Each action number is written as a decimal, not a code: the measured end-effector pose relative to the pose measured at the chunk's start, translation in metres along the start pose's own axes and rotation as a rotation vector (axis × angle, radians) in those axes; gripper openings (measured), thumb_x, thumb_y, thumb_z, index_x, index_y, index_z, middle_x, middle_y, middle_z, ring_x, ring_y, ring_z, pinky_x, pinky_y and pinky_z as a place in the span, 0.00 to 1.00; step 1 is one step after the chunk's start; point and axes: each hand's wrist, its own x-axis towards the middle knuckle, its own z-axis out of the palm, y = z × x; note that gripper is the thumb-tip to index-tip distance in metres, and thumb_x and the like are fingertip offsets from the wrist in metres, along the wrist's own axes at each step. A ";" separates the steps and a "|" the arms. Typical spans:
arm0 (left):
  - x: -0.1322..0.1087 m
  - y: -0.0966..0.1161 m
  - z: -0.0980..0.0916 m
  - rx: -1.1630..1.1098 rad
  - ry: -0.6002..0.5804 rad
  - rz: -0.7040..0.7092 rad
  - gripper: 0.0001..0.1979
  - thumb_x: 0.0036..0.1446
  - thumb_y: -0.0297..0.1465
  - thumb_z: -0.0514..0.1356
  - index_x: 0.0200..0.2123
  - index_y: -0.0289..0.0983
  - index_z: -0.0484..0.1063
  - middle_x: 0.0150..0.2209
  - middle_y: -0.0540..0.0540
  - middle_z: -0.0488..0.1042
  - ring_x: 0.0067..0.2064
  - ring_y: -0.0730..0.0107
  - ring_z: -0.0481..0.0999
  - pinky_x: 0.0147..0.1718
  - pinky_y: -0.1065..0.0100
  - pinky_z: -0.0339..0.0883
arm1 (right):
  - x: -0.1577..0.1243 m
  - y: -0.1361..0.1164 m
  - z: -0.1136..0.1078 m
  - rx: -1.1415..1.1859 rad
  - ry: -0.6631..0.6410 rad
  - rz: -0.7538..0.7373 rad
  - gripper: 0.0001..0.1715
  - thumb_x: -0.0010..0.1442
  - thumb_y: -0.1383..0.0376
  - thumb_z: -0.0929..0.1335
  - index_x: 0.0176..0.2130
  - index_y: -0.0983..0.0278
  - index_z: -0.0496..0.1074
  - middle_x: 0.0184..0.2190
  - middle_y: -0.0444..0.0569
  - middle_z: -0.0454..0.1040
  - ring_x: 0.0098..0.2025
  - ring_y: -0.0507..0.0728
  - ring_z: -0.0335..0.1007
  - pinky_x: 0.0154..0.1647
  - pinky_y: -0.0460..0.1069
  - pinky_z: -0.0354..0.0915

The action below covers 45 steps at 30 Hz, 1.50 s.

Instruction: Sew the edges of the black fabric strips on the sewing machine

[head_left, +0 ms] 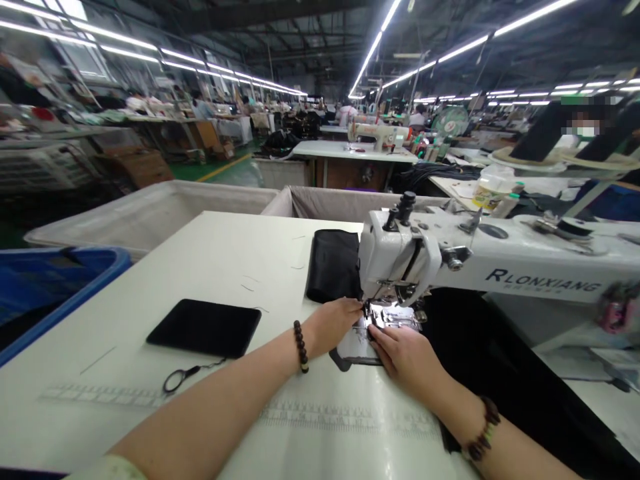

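Observation:
A white sewing machine (pixel 400 257) marked RLONXIANG stands on a white table (pixel 220 267). My left hand (pixel 333 323) reaches in at the needle area with its fingers curled under the machine's head, touching black fabric (pixel 334 263) that lies behind it. Beside it, my right hand (pixel 407 357) lies flat, fingers together, pressing on the shiny plate (pixel 357 347) below the needle. Both wrists wear bead bracelets. What the left fingers pinch is hidden.
A flat black pad (pixel 205 327) and small thread snips (pixel 183 377) lie at the left of the table. A blue bin (pixel 45 280) and grey fabric bins (pixel 150 213) stand beyond. More black fabric (pixel 495 360) hangs at the right. Other workstations fill the hall.

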 end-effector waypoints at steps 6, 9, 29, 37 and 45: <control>-0.006 0.004 -0.005 -0.023 0.046 -0.028 0.13 0.59 0.22 0.49 0.46 0.30 0.65 0.49 0.43 0.69 0.52 0.68 0.65 0.53 0.70 0.55 | -0.001 0.003 0.006 0.068 0.091 -0.037 0.16 0.60 0.68 0.60 0.43 0.68 0.72 0.26 0.49 0.73 0.26 0.55 0.67 0.26 0.47 0.56; -0.007 0.006 -0.008 -0.023 0.057 -0.101 0.11 0.59 0.24 0.49 0.43 0.31 0.67 0.45 0.42 0.70 0.47 0.63 0.69 0.47 0.66 0.62 | -0.003 0.004 0.009 0.110 0.130 -0.040 0.17 0.61 0.68 0.58 0.41 0.67 0.73 0.25 0.49 0.72 0.25 0.55 0.67 0.25 0.47 0.57; -0.092 0.090 -0.035 -0.357 0.118 0.022 0.19 0.55 0.19 0.48 0.48 0.34 0.67 0.51 0.40 0.68 0.51 0.64 0.68 0.50 0.62 0.65 | -0.137 0.020 -0.063 0.203 0.224 0.243 0.11 0.60 0.66 0.63 0.39 0.66 0.72 0.34 0.52 0.73 0.34 0.57 0.70 0.35 0.50 0.67; -0.088 0.111 -0.036 -0.392 0.110 0.064 0.18 0.53 0.17 0.49 0.46 0.32 0.68 0.48 0.39 0.70 0.47 0.63 0.71 0.48 0.60 0.68 | -0.126 0.016 -0.062 -0.065 -0.044 0.161 0.09 0.54 0.73 0.66 0.36 0.67 0.73 0.33 0.53 0.75 0.34 0.57 0.71 0.36 0.51 0.67; -0.092 0.111 -0.027 -0.468 0.203 0.024 0.18 0.53 0.18 0.48 0.45 0.34 0.69 0.47 0.40 0.71 0.47 0.65 0.71 0.47 0.60 0.68 | -0.131 0.007 -0.061 -0.017 -0.081 0.118 0.12 0.49 0.79 0.62 0.30 0.68 0.71 0.36 0.59 0.74 0.36 0.60 0.72 0.38 0.52 0.66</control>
